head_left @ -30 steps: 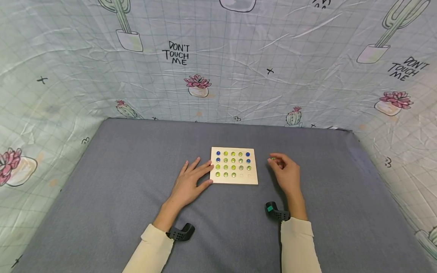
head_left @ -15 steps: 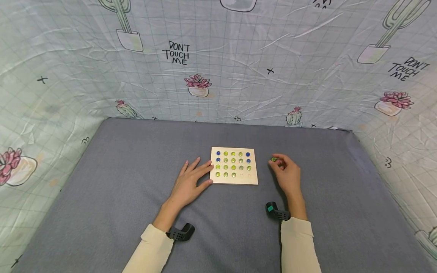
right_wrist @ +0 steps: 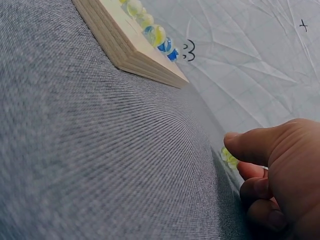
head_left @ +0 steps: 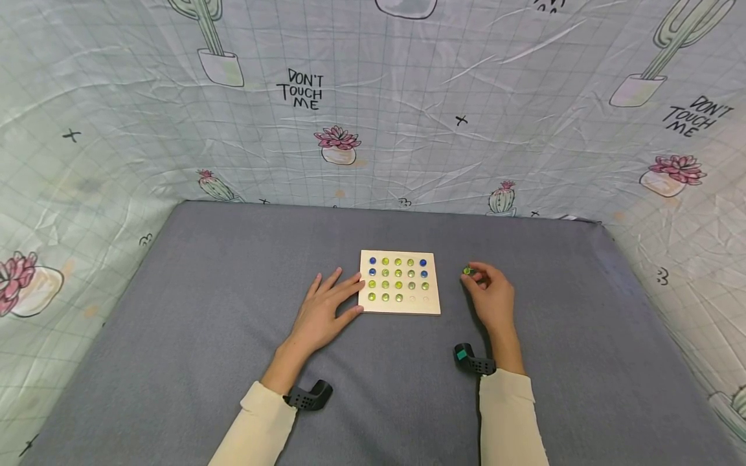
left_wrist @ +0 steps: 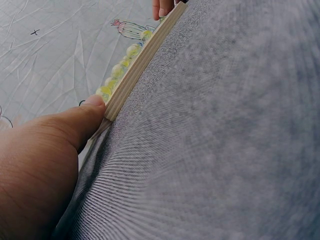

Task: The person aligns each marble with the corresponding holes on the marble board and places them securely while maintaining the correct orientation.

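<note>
A square wooden board (head_left: pixel 402 307) lies on the grey cloth, with green and blue glass marbles (head_left: pixel 398 274) standing in rows on it. Two shallow hollows at its near right corner hold no marble. Spread fingers of my left hand (head_left: pixel 322 317) rest at the board's left edge; in the left wrist view the thumb (left_wrist: pixel 90 112) touches its near corner. To the right of the board, apart from it, my right hand (head_left: pixel 492 298) pinches a green marble (right_wrist: pixel 229 157) between thumb and fingers. The fingers partly hide it, so whether there are more marbles there is unclear.
Grey cloth (head_left: pixel 280 246) covers the table around the board. Behind it and at both sides hangs a wrinkled, cactus-printed curtain (head_left: pixel 402 162). A black wrist camera (head_left: pixel 311 396) sits on the left wrist and another black camera (head_left: pixel 473 362) on the right.
My right hand has shifted slightly to the right, and more of the green marble shows at its fingertips. The left hand and the board stay put.
</note>
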### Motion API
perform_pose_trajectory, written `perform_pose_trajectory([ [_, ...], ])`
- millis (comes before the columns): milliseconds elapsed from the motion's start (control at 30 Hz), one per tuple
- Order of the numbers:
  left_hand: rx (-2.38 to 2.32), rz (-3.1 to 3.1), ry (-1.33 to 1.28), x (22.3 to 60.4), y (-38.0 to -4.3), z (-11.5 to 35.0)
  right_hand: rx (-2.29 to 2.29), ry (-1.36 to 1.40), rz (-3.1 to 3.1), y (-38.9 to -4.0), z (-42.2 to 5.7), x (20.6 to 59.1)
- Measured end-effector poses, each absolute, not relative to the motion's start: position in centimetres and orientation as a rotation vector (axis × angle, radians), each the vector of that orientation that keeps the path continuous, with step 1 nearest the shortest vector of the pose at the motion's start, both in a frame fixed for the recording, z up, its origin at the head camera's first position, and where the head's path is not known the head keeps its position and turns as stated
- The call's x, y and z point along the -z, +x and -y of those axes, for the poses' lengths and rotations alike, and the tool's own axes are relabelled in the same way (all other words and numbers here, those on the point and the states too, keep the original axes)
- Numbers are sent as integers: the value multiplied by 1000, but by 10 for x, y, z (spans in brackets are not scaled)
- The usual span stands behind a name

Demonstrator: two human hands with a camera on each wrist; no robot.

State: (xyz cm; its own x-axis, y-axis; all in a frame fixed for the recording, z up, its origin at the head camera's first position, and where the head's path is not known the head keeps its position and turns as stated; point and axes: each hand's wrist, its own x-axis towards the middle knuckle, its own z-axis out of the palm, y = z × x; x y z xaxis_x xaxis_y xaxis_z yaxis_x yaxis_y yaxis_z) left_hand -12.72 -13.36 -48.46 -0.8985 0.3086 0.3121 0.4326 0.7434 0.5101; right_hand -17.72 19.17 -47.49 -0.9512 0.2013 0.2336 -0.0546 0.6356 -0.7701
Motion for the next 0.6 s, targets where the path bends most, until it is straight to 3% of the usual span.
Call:
perform_pose_trajectory([
  [600,848,2746,-585,486,-128,134,-1205,-101,2594,-177,-191,475],
])
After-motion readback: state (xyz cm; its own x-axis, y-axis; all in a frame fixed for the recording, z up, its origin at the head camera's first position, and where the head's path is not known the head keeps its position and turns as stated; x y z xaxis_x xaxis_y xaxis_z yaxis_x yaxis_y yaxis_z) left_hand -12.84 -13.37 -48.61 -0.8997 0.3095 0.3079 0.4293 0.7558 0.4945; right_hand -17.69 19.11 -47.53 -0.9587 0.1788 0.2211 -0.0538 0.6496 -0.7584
